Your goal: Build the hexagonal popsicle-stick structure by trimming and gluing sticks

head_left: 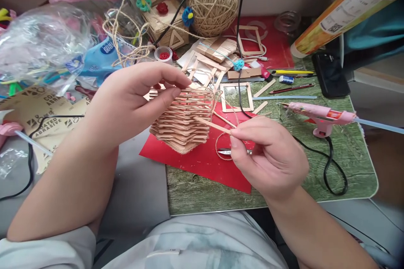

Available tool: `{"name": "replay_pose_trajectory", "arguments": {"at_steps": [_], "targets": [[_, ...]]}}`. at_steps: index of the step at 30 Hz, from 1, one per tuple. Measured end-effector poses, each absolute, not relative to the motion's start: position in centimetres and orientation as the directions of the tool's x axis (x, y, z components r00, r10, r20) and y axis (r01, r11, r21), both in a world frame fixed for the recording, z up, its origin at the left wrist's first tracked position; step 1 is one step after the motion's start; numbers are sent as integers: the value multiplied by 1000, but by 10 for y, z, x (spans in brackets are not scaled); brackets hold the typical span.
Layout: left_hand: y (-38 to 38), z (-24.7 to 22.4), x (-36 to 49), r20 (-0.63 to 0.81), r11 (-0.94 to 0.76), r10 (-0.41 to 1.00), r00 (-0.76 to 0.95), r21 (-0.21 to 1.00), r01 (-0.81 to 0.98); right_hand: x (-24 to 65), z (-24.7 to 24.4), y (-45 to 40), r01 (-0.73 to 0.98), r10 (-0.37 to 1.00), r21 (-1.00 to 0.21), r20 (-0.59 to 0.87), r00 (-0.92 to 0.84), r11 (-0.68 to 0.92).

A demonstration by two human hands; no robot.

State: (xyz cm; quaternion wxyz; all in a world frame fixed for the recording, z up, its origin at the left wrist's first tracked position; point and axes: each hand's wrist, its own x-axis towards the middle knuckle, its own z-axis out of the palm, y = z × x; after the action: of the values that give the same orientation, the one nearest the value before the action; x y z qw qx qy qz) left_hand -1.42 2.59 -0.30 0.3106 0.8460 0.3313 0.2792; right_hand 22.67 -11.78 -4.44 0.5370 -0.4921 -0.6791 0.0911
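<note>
A basket of stacked craft sticks (pixel 184 124) stands over red paper (pixel 232 172), one corner facing me. My left hand (pixel 139 96) is closed at its top edge, thumb on the near side and the other fingers partly hidden. In a pinch between thumb and forefinger, my right hand (pixel 268 151) holds a single craft stick (pixel 214 125). The far end of that stick reaches in front of the basket's right side. Thin twine (pixel 216 145) loops down between the basket and my right hand. Scissors (pixel 224 151) lie on the red paper, partly covered by my right hand.
A pink glue gun (pixel 322 113) lies at the right, its black cord (pixel 334 172) curling on the green table (pixel 202 201). Behind are craft-stick frames (pixel 236 97), a twine ball (pixel 214 0), a phone (pixel 331 75) and a tall tube (pixel 341 12). Plastic bags (pixel 47 38) crowd the left.
</note>
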Motion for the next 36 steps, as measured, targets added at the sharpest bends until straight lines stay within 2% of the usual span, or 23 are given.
{"name": "replay_pose_trajectory", "arguments": {"at_steps": [5,12,17,21,27,36], "targets": [[26,-6,-15,299,-643,693,656,666,376,225,-33,-118,605,770,-600,638,-34,524],[30,-8,-18,328,-669,647,688,677,306,220,-40,-108,439,826,-726,559,-70,529],[34,-9,-22,329,-643,640,695,723,251,220,-49,-113,507,759,-626,644,-91,592],[35,-12,-22,338,-617,654,677,757,217,217,-51,-115,558,747,-575,653,-128,599],[35,-14,-19,344,-604,665,663,770,207,209,-64,-112,420,748,-692,662,43,587],[35,-14,-19,329,-570,694,640,794,210,206,-79,-114,315,764,-757,632,129,573]]}}
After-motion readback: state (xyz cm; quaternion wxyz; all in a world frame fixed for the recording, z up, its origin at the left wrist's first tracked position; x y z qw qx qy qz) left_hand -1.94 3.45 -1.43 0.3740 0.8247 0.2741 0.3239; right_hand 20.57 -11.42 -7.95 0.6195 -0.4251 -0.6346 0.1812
